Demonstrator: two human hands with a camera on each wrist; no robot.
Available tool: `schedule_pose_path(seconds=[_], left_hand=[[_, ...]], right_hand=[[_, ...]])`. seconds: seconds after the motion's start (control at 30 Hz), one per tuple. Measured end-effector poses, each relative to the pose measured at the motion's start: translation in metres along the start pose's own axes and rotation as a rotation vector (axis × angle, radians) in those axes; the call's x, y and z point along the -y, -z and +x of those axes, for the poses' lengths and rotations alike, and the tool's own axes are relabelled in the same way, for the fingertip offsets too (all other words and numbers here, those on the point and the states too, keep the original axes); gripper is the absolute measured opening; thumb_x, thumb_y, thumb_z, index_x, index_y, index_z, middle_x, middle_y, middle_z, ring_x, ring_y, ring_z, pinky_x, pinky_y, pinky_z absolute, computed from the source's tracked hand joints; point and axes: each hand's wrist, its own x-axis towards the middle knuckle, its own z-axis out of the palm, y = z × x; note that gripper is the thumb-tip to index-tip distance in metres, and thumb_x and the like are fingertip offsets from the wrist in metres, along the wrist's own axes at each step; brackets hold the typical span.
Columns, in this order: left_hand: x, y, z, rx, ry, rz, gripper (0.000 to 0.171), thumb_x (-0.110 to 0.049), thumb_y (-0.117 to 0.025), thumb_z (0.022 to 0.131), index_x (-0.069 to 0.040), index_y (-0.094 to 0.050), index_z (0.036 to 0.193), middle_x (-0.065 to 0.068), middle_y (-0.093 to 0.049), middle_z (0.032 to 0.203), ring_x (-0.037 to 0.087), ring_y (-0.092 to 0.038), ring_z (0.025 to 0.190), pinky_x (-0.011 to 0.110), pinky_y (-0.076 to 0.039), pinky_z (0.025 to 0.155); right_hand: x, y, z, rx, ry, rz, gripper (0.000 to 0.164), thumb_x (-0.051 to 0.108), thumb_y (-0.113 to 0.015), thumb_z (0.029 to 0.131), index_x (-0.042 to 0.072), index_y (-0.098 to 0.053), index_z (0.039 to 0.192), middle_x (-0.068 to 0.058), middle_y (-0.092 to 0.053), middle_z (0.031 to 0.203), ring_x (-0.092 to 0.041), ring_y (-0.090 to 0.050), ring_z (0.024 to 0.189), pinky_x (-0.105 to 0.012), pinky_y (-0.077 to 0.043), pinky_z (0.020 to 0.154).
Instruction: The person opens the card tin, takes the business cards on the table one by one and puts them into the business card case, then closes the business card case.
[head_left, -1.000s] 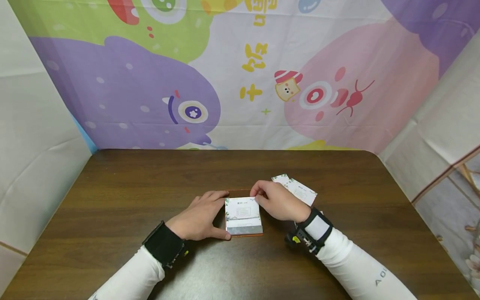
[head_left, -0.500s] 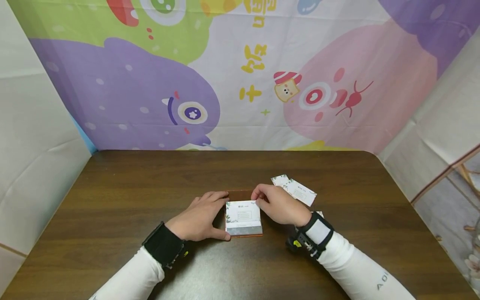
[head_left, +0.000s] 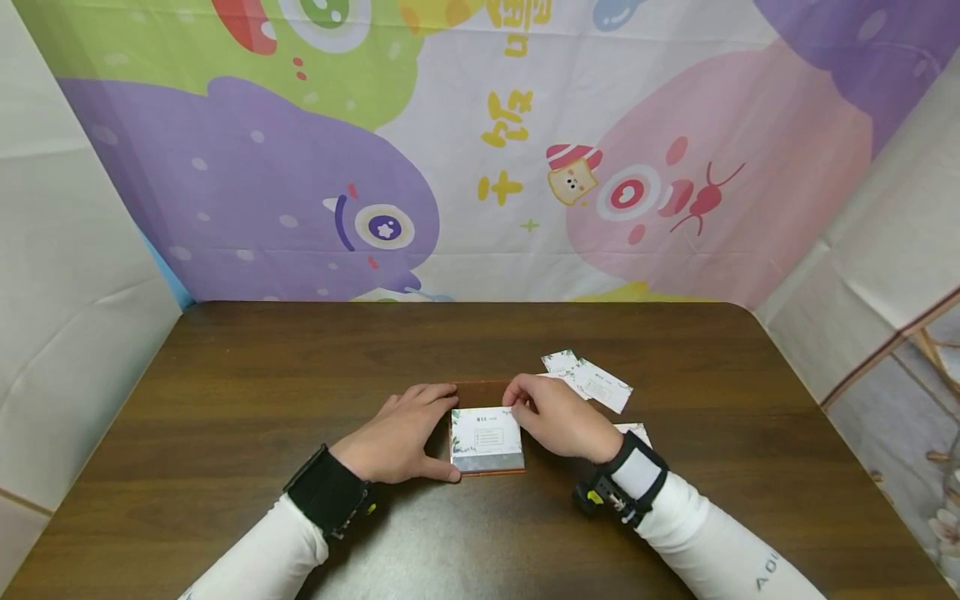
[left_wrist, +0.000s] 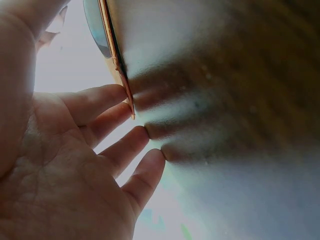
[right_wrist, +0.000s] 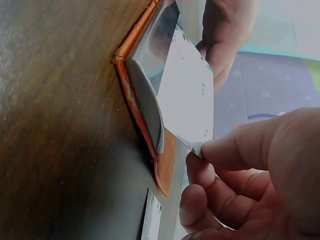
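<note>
In the head view, a brown card case [head_left: 480,392] with a silvery lower band [head_left: 489,462] lies on the table. A white card [head_left: 498,423] with printed leaves is partly tucked behind that band. My right hand [head_left: 562,414] pinches the card's upper right corner between thumb and finger; the right wrist view shows this pinch on the card [right_wrist: 189,95] close up. Along the case's left edge, my left hand [head_left: 393,433] rests with fingers extended, its thumb by the lower corner. Fingertips of the left hand [left_wrist: 75,165] touch the case's edge [left_wrist: 121,75] in the left wrist view.
Several loose white cards [head_left: 606,386] lie right of the case, partly hidden behind the right hand. Another card [head_left: 634,432] shows beside the right wrist. The brown wooden table [head_left: 300,350] ends at a cartoon-printed cloth [head_left: 300,192] behind.
My right hand has drawn the card down toward me, so it sits deeper behind the silvery band and more brown shows above it. The left hand has stayed in place.
</note>
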Motion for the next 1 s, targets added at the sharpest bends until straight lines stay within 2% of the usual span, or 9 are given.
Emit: schedule_pose_path(seconds=[1.0], left_hand=[[-0.0009,-0.0005,-0.0001,0.003,0.006,-0.004,0.101,-0.064,-0.075,0.075,-0.004,-0.044,0.15,0.007,-0.032,0.159,0.028,-0.03,0.142,0.057,-0.028,0.108]], right_hand=[[-0.0036,-0.0079,-0.0097,0.007,0.05,-0.018,0.011,0.013,-0.056,0.096,0.02,-0.065,0.094,0.011,-0.056,0.083,-0.009,-0.052,0.075,-0.027,-0.046,0.071]])
